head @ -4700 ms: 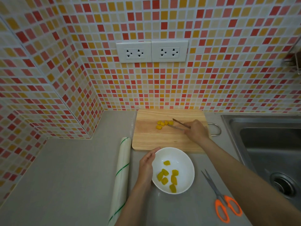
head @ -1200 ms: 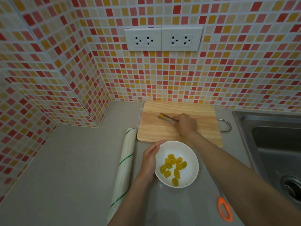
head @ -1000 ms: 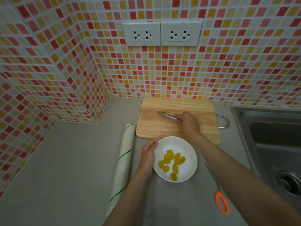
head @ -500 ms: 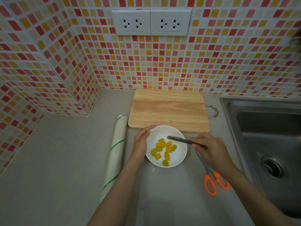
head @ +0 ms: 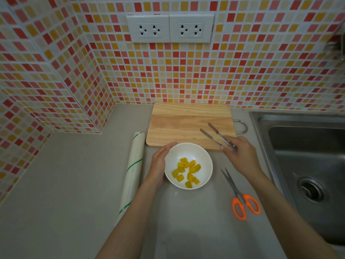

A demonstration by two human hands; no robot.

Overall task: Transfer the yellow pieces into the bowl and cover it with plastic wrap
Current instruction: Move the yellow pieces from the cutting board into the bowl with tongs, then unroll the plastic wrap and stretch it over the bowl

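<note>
A white bowl sits on the grey counter just in front of the wooden cutting board. Several yellow pieces lie inside it. The board's surface is bare. My left hand cups the bowl's left side. My right hand holds metal tongs over the board's right front corner; the tips are apart with nothing between them. A roll of plastic wrap with green stripes lies lengthwise left of the bowl.
Orange-handled scissors lie right of the bowl, under my right forearm's line. A steel sink fills the right side. Mosaic-tiled walls enclose the back and left, with two sockets above the board.
The last yellow pieces went from the board into the bowl. My right hand swung the tongs from over the bowl back to the board's right corner, with nothing in them.
</note>
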